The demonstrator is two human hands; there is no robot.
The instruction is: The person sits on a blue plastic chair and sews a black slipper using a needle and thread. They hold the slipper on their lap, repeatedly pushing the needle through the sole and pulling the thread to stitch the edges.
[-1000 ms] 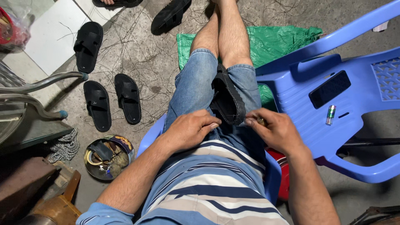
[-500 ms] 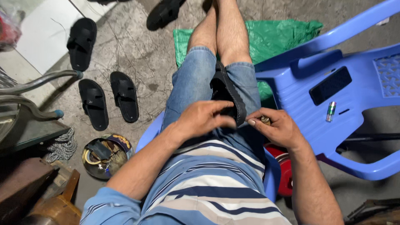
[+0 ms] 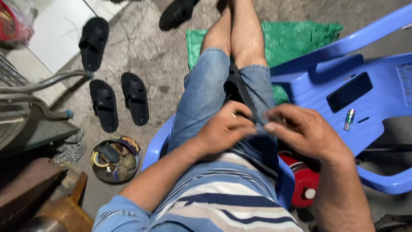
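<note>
Seen from beside the seated person, the biggest thing near the grip is the blue plastic chair point(image 3: 377, 111) lying to its right, its seat serving as a table for a black phone point(image 3: 349, 91) and a small lighter point(image 3: 349, 119), probably kept there within reach. Beyond the grip, a green sack point(image 3: 296, 36) covers the floor under the bare legs. Far left of it lie black sandals point(image 3: 118, 103), with a round tin of bits point(image 3: 115, 159) nearer. The dark sandal strap point(image 3: 242, 92) rests across the lap, steadied there. The left hand point(image 3: 225, 129) presses closed onto it; the right hand point(image 3: 302, 131) pinches its near end, fingertips together.
</note>
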